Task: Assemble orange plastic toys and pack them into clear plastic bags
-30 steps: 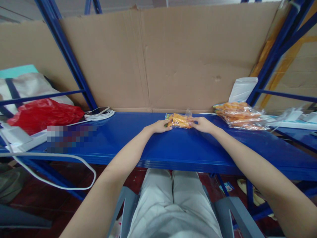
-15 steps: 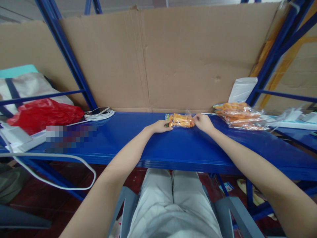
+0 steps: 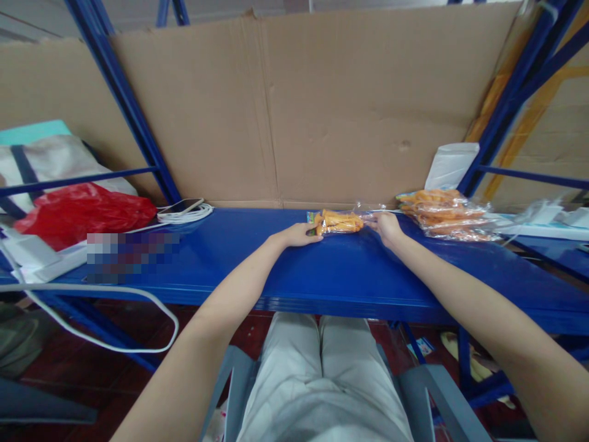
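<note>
Pinning the left end of the snack packet (image 3: 339,221) at the far middle of the blue shelf (image 3: 331,270) with the left hand (image 3: 299,234), fingers gripping it. Drawing the right hand (image 3: 389,227) farther right than a moment ago, pinching the clear film and stretching it toward the stacked packets (image 3: 448,215).

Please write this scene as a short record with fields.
Left hand: holds left end of the small clear plastic packet of orange pieces
Right hand: pinches the packet's clear right end
Surface: blue metal shelf below the packet
Right side: pile of similar orange packets
Left side: crumpled red plastic bag, coiled white cable
Behind: brown cardboard sheet
</note>
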Action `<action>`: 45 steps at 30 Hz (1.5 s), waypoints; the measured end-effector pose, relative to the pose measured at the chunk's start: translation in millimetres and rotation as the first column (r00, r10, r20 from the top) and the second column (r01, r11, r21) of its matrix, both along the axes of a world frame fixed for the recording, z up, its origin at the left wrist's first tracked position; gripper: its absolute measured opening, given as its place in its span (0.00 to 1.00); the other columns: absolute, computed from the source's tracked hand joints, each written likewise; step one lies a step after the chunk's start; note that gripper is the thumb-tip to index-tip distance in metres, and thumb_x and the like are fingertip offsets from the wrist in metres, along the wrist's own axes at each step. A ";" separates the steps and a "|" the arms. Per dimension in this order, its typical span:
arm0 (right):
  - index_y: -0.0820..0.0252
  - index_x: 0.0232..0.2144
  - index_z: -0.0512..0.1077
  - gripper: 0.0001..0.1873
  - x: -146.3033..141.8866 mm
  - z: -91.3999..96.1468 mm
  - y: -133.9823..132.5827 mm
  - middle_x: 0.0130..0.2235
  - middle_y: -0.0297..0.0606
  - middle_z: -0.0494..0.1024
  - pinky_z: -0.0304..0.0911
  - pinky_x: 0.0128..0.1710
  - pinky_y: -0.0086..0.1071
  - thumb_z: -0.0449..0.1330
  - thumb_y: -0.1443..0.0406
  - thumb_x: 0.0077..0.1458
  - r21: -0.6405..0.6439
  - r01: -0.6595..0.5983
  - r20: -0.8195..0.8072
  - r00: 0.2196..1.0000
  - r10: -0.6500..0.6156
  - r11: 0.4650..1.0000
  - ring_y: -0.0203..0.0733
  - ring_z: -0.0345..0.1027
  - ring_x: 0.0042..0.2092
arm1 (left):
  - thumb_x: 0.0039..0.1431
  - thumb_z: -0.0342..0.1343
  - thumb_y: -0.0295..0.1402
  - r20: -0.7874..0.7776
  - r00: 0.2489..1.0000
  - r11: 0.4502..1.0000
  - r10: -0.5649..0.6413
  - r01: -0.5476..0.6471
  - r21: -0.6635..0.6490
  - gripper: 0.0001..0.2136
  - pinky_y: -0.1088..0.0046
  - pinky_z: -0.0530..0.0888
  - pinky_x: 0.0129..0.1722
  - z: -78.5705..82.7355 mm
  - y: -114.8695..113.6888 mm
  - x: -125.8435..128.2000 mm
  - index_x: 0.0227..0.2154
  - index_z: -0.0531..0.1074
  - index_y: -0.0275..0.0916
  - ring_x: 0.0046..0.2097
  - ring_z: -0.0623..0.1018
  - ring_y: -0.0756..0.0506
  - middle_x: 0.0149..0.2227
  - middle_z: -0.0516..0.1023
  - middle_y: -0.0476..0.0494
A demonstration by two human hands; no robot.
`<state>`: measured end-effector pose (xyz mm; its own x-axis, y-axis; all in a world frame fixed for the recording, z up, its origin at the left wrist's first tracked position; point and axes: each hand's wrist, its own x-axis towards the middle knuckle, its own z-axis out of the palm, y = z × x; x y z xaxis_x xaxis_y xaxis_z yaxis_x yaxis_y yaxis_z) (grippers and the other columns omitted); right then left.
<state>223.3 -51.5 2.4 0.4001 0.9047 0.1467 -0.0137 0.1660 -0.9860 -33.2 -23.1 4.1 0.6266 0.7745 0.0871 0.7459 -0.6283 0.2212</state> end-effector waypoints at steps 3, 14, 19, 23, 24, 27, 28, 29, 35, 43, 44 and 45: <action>0.60 0.21 0.66 0.08 2.1 4.6 -3.6 0.25 0.35 0.73 0.64 0.30 0.25 0.52 0.75 0.46 -0.061 0.000 0.044 0.999 0.003 0.998 0.34 0.70 0.28 | 0.58 0.50 0.53 -0.004 1.000 1.000 -0.014 0.014 0.004 0.33 0.70 0.66 0.53 -0.5 1.2 -1.2 0.61 0.62 0.36 0.58 0.71 0.39 0.60 0.68 0.35; 0.62 0.17 0.67 0.08 9.0 10.7 -10.8 0.20 0.34 0.69 0.58 0.28 0.27 0.58 0.69 0.46 -0.100 0.140 0.581 0.812 -0.057 0.985 0.37 0.66 0.29 | 0.56 0.52 0.51 0.010 1.000 1.000 -0.019 0.019 -0.017 0.35 0.69 0.66 0.52 1.8 -0.2 -2.3 0.60 0.63 0.32 0.58 0.70 0.38 0.60 0.67 0.33; 0.63 0.18 0.70 0.07 21.0 14.2 -7.8 0.20 0.38 0.70 0.61 0.30 0.30 0.57 0.68 0.46 -0.130 0.279 0.811 0.582 -0.060 0.952 0.43 0.69 0.32 | 0.56 0.52 0.51 0.007 1.000 1.000 -0.011 0.011 -0.023 0.34 0.70 0.66 0.52 3.6 -2.9 -1.4 0.61 0.62 0.33 0.57 0.71 0.39 0.59 0.69 0.34; 0.65 0.32 0.75 0.10 21.9 18.9 -11.9 0.34 0.47 0.77 0.65 0.40 0.37 0.55 0.66 0.49 -0.202 0.327 0.896 0.441 0.040 0.923 0.50 0.72 0.41 | 0.57 0.51 0.51 -0.014 1.000 1.000 0.000 0.000 -0.024 0.34 0.70 0.65 0.53 4.9 -5.0 -0.3 0.61 0.62 0.33 0.58 0.71 0.39 0.59 0.69 0.35; 0.64 0.37 0.75 0.13 21.3 19.4 -13.7 0.38 0.49 0.77 0.64 0.43 0.40 0.55 0.66 0.50 -0.191 0.350 0.908 0.417 0.030 0.917 0.51 0.72 0.44 | 0.57 0.51 0.51 -0.018 1.000 1.000 0.001 -0.002 -0.024 0.34 0.70 0.65 0.53 5.1 -5.3 -0.2 0.61 0.62 0.33 0.58 0.71 0.39 0.60 0.68 0.35; 0.64 0.51 0.68 0.24 20.6 18.9 -18.2 0.50 0.53 0.73 0.61 0.50 0.48 0.55 0.65 0.51 -0.069 0.402 0.943 0.326 -0.072 0.913 0.55 0.67 0.52 | 0.57 0.51 0.51 -0.021 1.000 1.000 0.002 -0.002 -0.023 0.34 0.70 0.65 0.53 5.3 -5.5 -0.2 0.61 0.62 0.34 0.58 0.71 0.39 0.59 0.69 0.36; 0.65 0.54 0.65 0.26 21.1 18.4 -19.2 0.53 0.54 0.71 0.60 0.51 0.50 0.55 0.66 0.51 -0.016 0.399 0.951 0.289 -0.109 0.917 0.56 0.65 0.55 | 0.57 0.51 0.51 -0.020 1.000 1.000 0.001 -0.001 -0.023 0.34 0.70 0.65 0.53 5.3 -5.4 -0.3 0.61 0.62 0.34 0.58 0.71 0.39 0.59 0.69 0.36; 0.65 0.55 0.64 0.27 22.0 17.9 -19.8 0.55 0.55 0.69 0.59 0.52 0.52 0.54 0.67 0.52 0.026 0.385 0.958 0.255 -0.134 0.923 0.56 0.63 0.56 | 0.56 0.51 0.51 -0.018 1.000 1.000 -0.001 0.001 -0.023 0.34 0.70 0.65 0.53 5.3 -5.4 -0.5 0.61 0.62 0.34 0.58 0.71 0.39 0.59 0.69 0.36; 0.55 0.49 0.73 0.22 31.5 12.3 -13.3 0.58 0.44 0.69 0.44 0.59 0.65 0.51 0.72 0.53 0.077 0.203 0.983 0.150 -0.108 0.976 0.55 0.58 0.60 | 0.56 0.53 0.46 0.012 1.000 1.000 0.009 -0.010 0.023 0.28 0.70 0.67 0.51 5.3 -6.5 0.8 0.57 0.67 0.37 0.54 0.74 0.39 0.55 0.74 0.39; 0.51 0.31 0.80 0.09 46.2 -13.2 15.0 0.52 0.41 0.75 0.38 0.54 0.76 0.59 0.64 0.50 -0.117 -0.001 0.986 0.122 0.117 0.993 0.64 0.58 0.60 | 0.52 0.54 0.34 0.084 0.995 0.993 -0.060 0.051 0.108 0.14 0.70 0.70 0.42 7.3 -8.7 3.4 0.39 0.79 0.38 0.41 0.78 0.43 0.39 0.81 0.46; 0.51 0.32 0.80 0.09 47.4 -15.6 17.1 0.52 0.42 0.75 0.39 0.54 0.76 0.60 0.63 0.50 -0.130 -0.003 0.984 0.125 0.129 0.992 0.65 0.57 0.60 | 0.51 0.55 0.33 0.081 0.995 0.992 -0.056 0.046 0.118 0.13 0.70 0.70 0.41 7.9 -9.2 3.9 0.38 0.79 0.37 0.40 0.78 0.43 0.38 0.81 0.45; 0.51 0.33 0.80 0.09 48.2 -17.1 18.3 0.52 0.42 0.74 0.39 0.54 0.76 0.60 0.62 0.50 -0.134 -0.004 0.982 0.131 0.133 0.991 0.65 0.57 0.60 | 0.51 0.55 0.33 0.071 0.996 0.991 -0.051 0.041 0.130 0.12 0.69 0.71 0.40 8.6 -9.8 4.6 0.36 0.79 0.36 0.39 0.78 0.43 0.37 0.81 0.43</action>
<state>271.5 -33.2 -14.8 -0.0969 0.9518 0.2912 0.9751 0.1494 -0.1640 -28.6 -32.9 12.8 0.6495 0.7243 0.2313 0.7001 -0.6884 0.1898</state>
